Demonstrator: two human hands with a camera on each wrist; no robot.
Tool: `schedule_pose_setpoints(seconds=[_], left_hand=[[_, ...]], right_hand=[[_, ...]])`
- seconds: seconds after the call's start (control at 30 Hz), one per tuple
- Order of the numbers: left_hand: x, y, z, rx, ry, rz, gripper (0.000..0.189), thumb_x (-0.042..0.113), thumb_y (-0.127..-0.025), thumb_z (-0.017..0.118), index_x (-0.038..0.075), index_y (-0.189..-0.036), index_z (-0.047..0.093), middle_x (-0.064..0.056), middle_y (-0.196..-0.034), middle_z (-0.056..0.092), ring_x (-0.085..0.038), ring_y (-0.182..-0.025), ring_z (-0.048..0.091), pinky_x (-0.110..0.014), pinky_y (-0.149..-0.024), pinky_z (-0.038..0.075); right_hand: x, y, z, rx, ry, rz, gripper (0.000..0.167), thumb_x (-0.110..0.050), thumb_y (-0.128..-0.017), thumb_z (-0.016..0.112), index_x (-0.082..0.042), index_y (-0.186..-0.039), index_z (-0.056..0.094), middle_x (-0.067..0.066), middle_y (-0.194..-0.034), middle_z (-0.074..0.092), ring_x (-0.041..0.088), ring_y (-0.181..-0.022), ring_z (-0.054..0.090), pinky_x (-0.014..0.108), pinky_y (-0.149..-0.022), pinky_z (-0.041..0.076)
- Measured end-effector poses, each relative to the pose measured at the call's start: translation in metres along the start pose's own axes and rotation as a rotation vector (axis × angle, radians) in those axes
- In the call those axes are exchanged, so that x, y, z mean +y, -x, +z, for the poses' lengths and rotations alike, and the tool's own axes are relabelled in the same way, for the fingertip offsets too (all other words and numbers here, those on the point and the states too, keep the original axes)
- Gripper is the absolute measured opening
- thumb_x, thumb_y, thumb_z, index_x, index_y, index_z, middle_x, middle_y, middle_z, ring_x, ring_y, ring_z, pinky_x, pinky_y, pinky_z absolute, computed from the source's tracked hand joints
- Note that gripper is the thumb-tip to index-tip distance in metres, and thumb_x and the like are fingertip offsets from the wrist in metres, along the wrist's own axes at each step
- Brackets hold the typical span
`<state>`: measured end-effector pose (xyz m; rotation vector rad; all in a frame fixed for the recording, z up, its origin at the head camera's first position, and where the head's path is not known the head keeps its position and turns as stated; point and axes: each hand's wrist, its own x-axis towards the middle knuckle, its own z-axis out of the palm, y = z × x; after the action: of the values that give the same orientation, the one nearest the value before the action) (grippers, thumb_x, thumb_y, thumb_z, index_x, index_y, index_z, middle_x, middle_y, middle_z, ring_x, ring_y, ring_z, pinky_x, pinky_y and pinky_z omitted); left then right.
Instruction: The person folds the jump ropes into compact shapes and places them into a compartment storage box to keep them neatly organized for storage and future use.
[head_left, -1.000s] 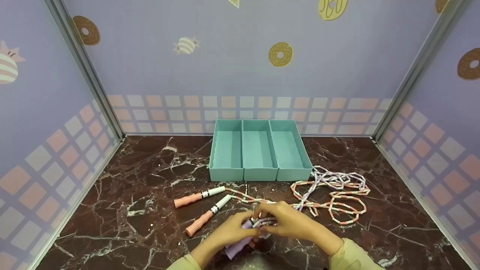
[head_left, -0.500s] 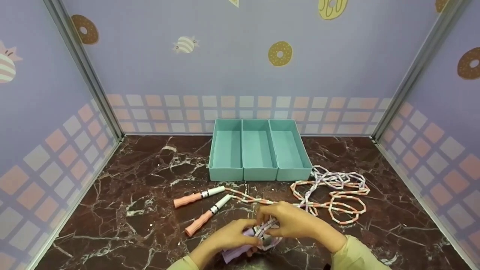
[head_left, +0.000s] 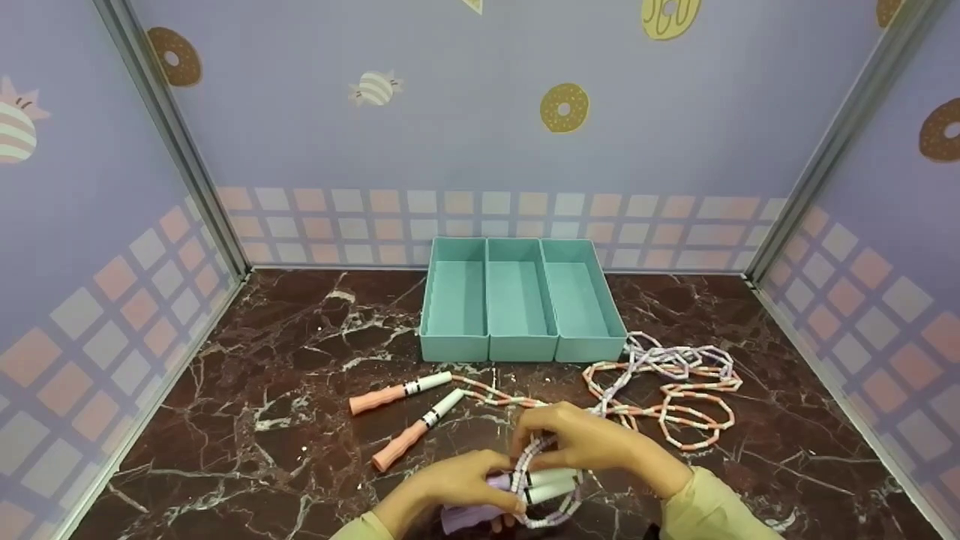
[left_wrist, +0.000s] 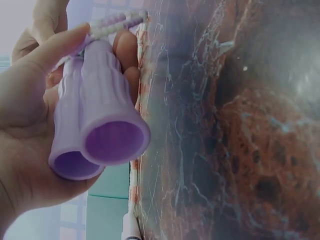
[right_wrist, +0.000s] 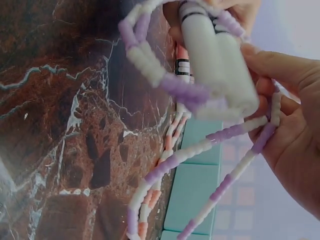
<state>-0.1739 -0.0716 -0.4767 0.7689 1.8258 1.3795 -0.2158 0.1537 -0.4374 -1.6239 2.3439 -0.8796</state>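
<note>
My left hand (head_left: 465, 480) grips the two purple handles (left_wrist: 107, 100) of a purple-and-white beaded jump rope side by side. Their hollow flared ends face the left wrist camera, and the white ends (right_wrist: 210, 60) point toward my right hand (head_left: 581, 439). Loops of the beaded rope (right_wrist: 187, 92) circle the handles, with my left thumb over them where the purple part meets the white. My right hand holds the running strand of this rope between curled fingers. From there the strand leads back to a purple-and-white tangle (head_left: 675, 358) at the right.
An orange-and-white beaded jump rope lies on the dark marble table, its two orange handles (head_left: 409, 442) left of my hands. Its cord (head_left: 697, 394) runs right, under the purple tangle. Behind stands a teal three-compartment tray (head_left: 521, 349). Patterned panels (head_left: 487, 165) enclose back and sides.
The handles have turned flatter, and their white ends now show to the right of my left hand. A beaded loop has opened out around them. My right hand has stayed close by, holding the strand.
</note>
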Motion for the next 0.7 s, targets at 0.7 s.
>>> schedule_pose_setpoints(seconds=[0.7], left_hand=[[-0.003,0.0,-0.003,0.128,-0.049,0.124,0.032,0.017,-0.086,0.074,0.015,-0.117,0.066,-0.02,-0.095,0.072,-0.007,-0.067,0.065,-0.016,-0.06,0.053]], right_hand=[[0.033,0.009,0.012,0.187,-0.306,0.048,0.012,-0.015,-0.091,0.068,-0.007,-0.099,0.073,0.013,-0.094,0.074,0.004,-0.087,0.066,0.024,-0.076,0.057]])
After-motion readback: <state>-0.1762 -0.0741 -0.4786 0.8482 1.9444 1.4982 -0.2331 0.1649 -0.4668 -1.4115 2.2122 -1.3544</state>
